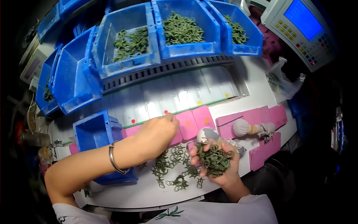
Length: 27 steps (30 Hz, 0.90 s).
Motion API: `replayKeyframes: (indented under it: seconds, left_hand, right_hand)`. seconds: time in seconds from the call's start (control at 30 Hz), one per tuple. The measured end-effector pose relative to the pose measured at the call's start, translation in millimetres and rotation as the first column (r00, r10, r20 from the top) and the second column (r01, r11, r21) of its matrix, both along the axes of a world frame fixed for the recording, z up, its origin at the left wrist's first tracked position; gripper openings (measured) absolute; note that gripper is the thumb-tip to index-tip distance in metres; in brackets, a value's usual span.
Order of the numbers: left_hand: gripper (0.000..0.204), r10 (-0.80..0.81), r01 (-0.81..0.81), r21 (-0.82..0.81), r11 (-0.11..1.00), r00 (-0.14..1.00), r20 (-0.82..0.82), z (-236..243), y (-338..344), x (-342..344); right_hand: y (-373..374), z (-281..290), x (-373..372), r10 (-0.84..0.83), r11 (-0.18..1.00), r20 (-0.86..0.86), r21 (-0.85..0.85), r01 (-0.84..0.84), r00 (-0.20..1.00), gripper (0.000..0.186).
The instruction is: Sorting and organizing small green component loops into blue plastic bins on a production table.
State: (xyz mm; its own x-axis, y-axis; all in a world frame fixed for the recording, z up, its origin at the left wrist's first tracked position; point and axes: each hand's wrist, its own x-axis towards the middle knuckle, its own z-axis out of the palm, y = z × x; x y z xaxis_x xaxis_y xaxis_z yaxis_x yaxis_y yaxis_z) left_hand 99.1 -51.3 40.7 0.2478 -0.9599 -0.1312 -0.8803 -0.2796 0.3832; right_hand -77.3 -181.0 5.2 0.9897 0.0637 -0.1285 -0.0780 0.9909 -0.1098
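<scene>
My left hand [160,132], with a metal bangle on the wrist, is over the pink pads [186,125] at the front of the white strip, its fingers curled down; whatever is at its fingertips is hidden. My right hand [229,168] cups a heap of dark green curly pieces [214,158], palm up. Loose green pieces [179,182] lie on the white worktop [141,194] between my hands. Two cloth-wrapped bundles, one white and grey [207,135] just above my right hand, another [241,127] to its right, rest on or by pink pads.
Several blue bins [188,48] line the back, some holding green pieces. A blue bin [97,132] stands beside my left arm. A keypad device with a blue screen [298,31] is at back right, a plastic bag [283,87] below it. A slotted metal strip [167,71] runs below the bins.
</scene>
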Motion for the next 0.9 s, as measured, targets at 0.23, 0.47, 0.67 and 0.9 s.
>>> replayKeyframes:
  seconds: [0.23, 0.47, 0.67, 0.9]
  left_hand:
    - [0.023, 0.027, -0.204, -0.392, 0.897, 0.911, -0.412, 56, -1, -29]
    - [0.03, -0.029, -0.138, -0.458, 0.878, 0.94, -0.339, 51, -4, -52]
    - [0.026, 0.04, -0.249, -0.461, 0.852, 0.908, -0.416, 54, 1, -56]
    - [0.023, 0.176, -0.396, -0.381, 0.835, 0.85, -0.497, 60, 12, -58]
  right_hand:
    - [0, 1, 1, 0.038, 0.999, -0.014, -0.026, -0.039, 0.999, 0.036]
    - [5, -2, -3, 0.078, 0.991, -0.053, 0.117, -0.071, 0.996, 0.036]
    - [2, -4, -4, 0.071, 0.99, -0.044, 0.124, -0.065, 0.996, 0.036]
    - [-24, 8, -7, 0.0, 1.0, 0.024, -0.023, 0.001, 1.0, 0.038]
